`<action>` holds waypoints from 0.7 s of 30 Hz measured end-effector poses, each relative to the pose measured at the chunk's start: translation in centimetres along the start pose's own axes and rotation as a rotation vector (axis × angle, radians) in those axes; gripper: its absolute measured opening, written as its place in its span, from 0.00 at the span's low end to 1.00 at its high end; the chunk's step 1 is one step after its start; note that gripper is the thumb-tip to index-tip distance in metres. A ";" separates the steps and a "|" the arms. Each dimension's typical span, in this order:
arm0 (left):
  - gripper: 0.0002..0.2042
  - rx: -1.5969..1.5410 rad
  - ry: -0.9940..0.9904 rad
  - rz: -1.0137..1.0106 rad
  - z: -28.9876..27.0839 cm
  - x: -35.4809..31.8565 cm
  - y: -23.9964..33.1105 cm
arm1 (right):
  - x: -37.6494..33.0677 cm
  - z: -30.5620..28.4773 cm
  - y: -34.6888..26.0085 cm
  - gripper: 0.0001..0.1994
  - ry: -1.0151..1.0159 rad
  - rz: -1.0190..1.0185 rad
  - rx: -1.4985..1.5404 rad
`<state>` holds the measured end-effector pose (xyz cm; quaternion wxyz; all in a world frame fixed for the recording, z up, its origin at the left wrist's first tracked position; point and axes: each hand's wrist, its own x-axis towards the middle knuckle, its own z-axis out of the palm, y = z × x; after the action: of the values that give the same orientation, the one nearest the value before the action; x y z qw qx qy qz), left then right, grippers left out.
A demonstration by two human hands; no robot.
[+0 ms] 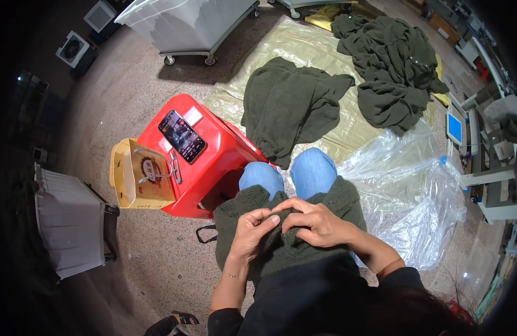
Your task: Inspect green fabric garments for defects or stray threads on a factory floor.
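Both hands work a dark green knitted garment (281, 246) lying over the person's lap — the left hand (251, 232) pinches a fold of it, the right hand (319, 223) presses on it just beside. To the left stands a red plastic stool (222, 159) with a phone (182, 135) on top — a yellow paper bag (136, 182) leans against it. More green garments (292, 106) lie on the plastic sheet (325, 56) ahead.

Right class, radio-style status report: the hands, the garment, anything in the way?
Left hand and right hand both pinching the dark green sweater on the lap. Red stool close by the knees. Nothing blocking the hands.
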<state>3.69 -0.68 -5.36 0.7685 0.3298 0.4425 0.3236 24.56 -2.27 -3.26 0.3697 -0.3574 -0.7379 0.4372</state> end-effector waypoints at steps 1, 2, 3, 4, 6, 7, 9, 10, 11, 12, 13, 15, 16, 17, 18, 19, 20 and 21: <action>0.05 -0.010 -0.027 -0.008 0.2 0.0 0.3 | 0.0 0.0 -0.2 0.13 0.039 0.008 -0.048; 0.05 -0.010 -0.029 -0.009 0.1 -0.1 0.4 | -0.1 0.0 0.2 0.13 0.041 0.009 -0.049; 0.05 0.008 -0.061 -0.022 -0.1 -0.2 0.6 | -0.2 0.0 0.8 0.13 0.025 0.029 -0.012; 0.05 0.025 -0.090 -0.036 -0.2 -0.3 0.6 | -0.2 0.0 1.1 0.13 0.006 0.048 0.028; 0.06 0.079 -0.064 -0.036 -0.1 -0.5 0.7 | -0.3 0.1 1.1 0.13 0.018 0.080 0.048; 0.06 0.133 -0.037 -0.032 0.0 -0.6 0.7 | -0.3 0.0 1.2 0.13 0.061 0.056 0.082; 0.07 0.095 -0.028 0.004 -0.6 -0.4 -0.1 | -0.4 0.1 1.3 0.13 0.101 0.033 0.117; 0.07 0.061 -0.022 0.040 -0.9 -0.2 -0.3 | -0.5 0.3 1.3 0.13 0.096 0.068 0.107; 0.09 0.018 -0.002 0.029 -0.8 -0.2 -0.4 | -0.6 0.4 1.3 0.13 0.091 0.103 0.097; 0.09 0.017 -0.001 0.029 -0.6 -0.3 -0.4 | -0.5 0.5 1.4 0.13 0.090 0.103 0.098; 0.09 -0.005 0.019 0.019 -0.2 -0.3 -0.6 | -0.5 0.5 1.5 0.13 0.109 0.106 0.088; 0.11 -0.030 0.025 0.011 0.3 -0.6 -0.8 | -0.5 0.6 1.5 0.13 0.128 0.109 0.079; 0.11 -0.030 0.025 0.011 0.4 -0.5 -1.0 | -0.4 0.6 1.5 0.13 0.145 0.109 0.072; 0.12 -0.021 0.044 0.022 0.5 -0.5 -1.1 | -0.3 0.7 1.4 0.14 0.161 0.110 0.065; 0.12 -0.011 0.062 0.033 0.6 -0.4 -1.3 | -0.3 0.8 1.5 0.14 0.161 0.110 0.066; 0.12 0.044 0.093 0.034 1.1 -0.3 -0.8 | -0.4 1.0 1.6 0.14 0.169 0.110 0.079; 0.12 0.042 0.093 0.033 1.1 -0.3 -0.9 | -0.5 1.1 1.7 0.14 0.178 0.109 0.092; 0.11 0.117 0.106 0.041 0.9 -0.2 -1.2 | -0.6 1.2 1.7 0.14 0.176 0.110 0.091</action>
<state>4.68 -1.70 -5.86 0.7168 0.3655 0.4939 0.3297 24.18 -2.55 -5.37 0.4244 -0.4175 -0.6611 0.4567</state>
